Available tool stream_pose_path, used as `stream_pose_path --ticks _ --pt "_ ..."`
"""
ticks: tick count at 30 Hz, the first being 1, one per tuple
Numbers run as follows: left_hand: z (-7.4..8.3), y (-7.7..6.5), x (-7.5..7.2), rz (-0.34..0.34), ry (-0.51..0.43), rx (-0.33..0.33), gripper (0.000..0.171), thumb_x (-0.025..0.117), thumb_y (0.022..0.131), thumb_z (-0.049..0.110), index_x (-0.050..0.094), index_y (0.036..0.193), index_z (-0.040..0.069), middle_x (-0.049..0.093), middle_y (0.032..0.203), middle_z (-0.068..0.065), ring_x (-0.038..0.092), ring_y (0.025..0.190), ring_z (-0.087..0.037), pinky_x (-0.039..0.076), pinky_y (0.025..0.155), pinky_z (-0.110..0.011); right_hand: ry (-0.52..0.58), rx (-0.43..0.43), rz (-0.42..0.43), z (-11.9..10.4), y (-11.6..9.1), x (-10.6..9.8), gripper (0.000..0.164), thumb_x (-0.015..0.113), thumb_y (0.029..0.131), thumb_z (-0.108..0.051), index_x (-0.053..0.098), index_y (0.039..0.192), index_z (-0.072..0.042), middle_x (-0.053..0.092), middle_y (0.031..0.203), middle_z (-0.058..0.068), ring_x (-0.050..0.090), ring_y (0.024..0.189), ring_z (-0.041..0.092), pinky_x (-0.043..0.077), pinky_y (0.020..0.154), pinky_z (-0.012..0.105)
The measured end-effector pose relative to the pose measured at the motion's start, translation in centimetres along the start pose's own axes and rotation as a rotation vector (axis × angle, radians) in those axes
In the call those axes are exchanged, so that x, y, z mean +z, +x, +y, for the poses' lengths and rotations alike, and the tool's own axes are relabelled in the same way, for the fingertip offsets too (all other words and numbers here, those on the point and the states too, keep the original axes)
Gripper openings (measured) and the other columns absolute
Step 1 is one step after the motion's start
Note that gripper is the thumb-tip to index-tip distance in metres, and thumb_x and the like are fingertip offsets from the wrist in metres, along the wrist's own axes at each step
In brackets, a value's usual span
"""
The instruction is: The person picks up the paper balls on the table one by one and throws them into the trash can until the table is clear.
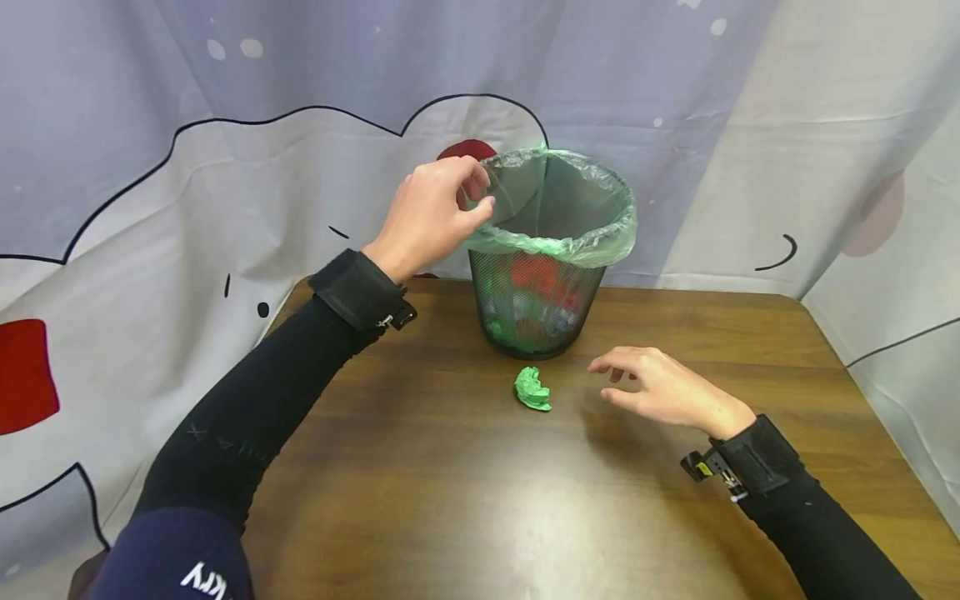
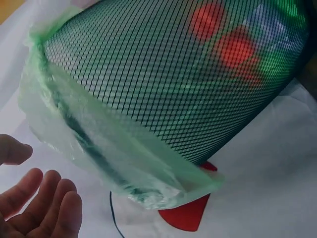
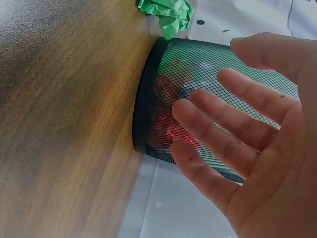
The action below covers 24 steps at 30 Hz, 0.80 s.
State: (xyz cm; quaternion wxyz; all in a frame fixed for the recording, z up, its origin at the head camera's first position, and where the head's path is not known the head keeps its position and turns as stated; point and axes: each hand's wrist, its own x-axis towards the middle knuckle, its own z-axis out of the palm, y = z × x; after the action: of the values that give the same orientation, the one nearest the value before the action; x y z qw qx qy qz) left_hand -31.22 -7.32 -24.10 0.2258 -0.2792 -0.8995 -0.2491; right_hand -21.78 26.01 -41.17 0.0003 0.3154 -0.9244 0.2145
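Note:
A black mesh wastebasket [image 1: 536, 304] stands at the back of the table, with a thin green bag [image 1: 600, 242] folded over its rim. Through the mesh, crumpled red, green and pale pieces show inside. My left hand [image 1: 435, 208] hovers at the left of the rim, fingers loosely bent and holding nothing; in the left wrist view its fingertips [image 2: 67, 213] stay apart from the bag. A crumpled green paper ball [image 1: 532, 389] lies on the table in front of the basket. To its right, my right hand [image 1: 660, 387] is raised above the wood with relaxed, spread, bare fingers [image 3: 218, 134].
The brown wooden table [image 1: 450, 500] stretches toward me. Behind it hangs a printed curtain [image 1: 300, 183] close to the basket, and more cloth falls along the right side. Each wrist carries a black strap [image 1: 356, 287] with a small camera.

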Motion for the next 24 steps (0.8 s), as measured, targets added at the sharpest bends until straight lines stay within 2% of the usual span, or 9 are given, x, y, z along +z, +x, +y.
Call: stream_pose_path --ticks 8,14,19,24 --pt "-0.2 -3.1 0.6 0.031 0.013 0.036 0.012 0.064 0.093 0.027 0.066 0.092 0.015 0.065 0.083 0.000 0.056 0.073 -0.013 0.043 0.064 -0.032 0.011 0.005 0.003 0.2 0.2 0.1 0.034 0.072 0.091 -0.020 0.067 0.125 -0.019 0.068 0.117 -0.006 0.065 0.099 0.016 0.053 0.084 0.043" --pt "-0.5 -5.8 1.8 0.035 0.003 0.058 0.009 0.065 0.091 0.025 0.065 0.087 0.016 0.063 0.077 0.002 0.055 0.068 -0.012 0.043 0.060 -0.032 0.014 -0.002 -0.006 0.2 0.4 0.1 0.035 0.072 0.092 -0.022 0.066 0.127 -0.021 0.067 0.120 -0.007 0.065 0.101 0.015 0.053 0.086 0.043" --pt "-1.1 -7.8 3.4 -0.019 0.007 0.047 0.009 0.066 0.090 0.025 0.065 0.085 0.018 0.061 0.077 0.005 0.055 0.068 -0.011 0.044 0.061 -0.032 0.015 -0.003 -0.009 0.0 0.6 0.1 0.036 0.072 0.092 -0.022 0.066 0.127 -0.020 0.067 0.121 -0.007 0.065 0.103 0.016 0.053 0.087 0.043" --pt "-1.6 -9.5 5.6 -0.108 0.011 0.022 0.008 0.067 0.090 0.027 0.065 0.087 0.019 0.063 0.081 0.004 0.056 0.073 -0.011 0.046 0.064 -0.032 0.012 -0.003 -0.007 -0.2 0.7 -0.1 0.039 0.073 0.092 -0.023 0.065 0.129 -0.019 0.067 0.123 -0.007 0.064 0.105 0.015 0.052 0.090 0.041"
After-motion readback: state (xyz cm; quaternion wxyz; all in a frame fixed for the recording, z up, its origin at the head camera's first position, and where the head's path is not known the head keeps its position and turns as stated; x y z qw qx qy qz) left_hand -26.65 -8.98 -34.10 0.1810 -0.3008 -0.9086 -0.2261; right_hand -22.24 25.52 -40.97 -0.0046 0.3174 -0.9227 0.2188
